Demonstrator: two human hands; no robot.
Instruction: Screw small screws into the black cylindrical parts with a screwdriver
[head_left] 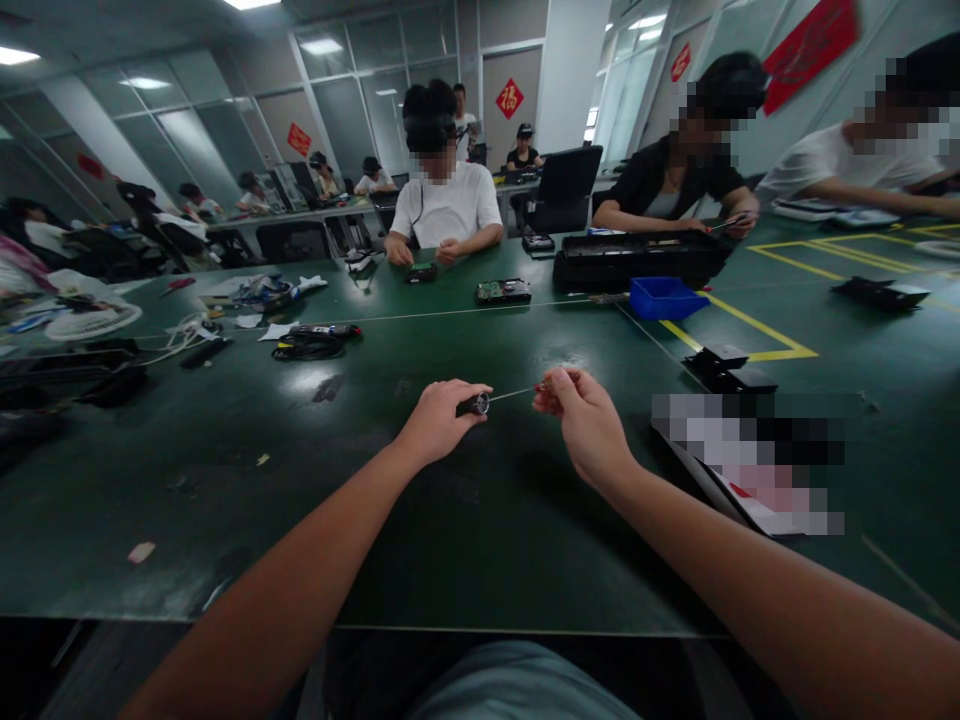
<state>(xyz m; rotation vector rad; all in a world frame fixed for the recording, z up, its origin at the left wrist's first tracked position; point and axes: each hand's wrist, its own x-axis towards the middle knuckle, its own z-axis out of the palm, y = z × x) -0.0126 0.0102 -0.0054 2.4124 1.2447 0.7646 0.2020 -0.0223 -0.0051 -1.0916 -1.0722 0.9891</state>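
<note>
Above the green table, my left hand (441, 420) is closed around a small black cylindrical part (473, 404). Its round end, with a silvery face, points right, toward my other hand. My right hand (582, 418) pinches a thin screwdriver (514, 395), whose metal shaft runs left to the end of the cylinder. Whether the tip touches that face is too small to tell. Fingers cover most of the screwdriver's handle and much of the black part.
The green table (465, 560) spreads before me. Right of my hands lie a partly blurred booklet-like item (712, 480), black brackets (731, 370) and a blue bin (666, 298). Coiled black cable (309, 344) lies left, a circuit board (502, 291) ahead. A person (450, 200) works opposite.
</note>
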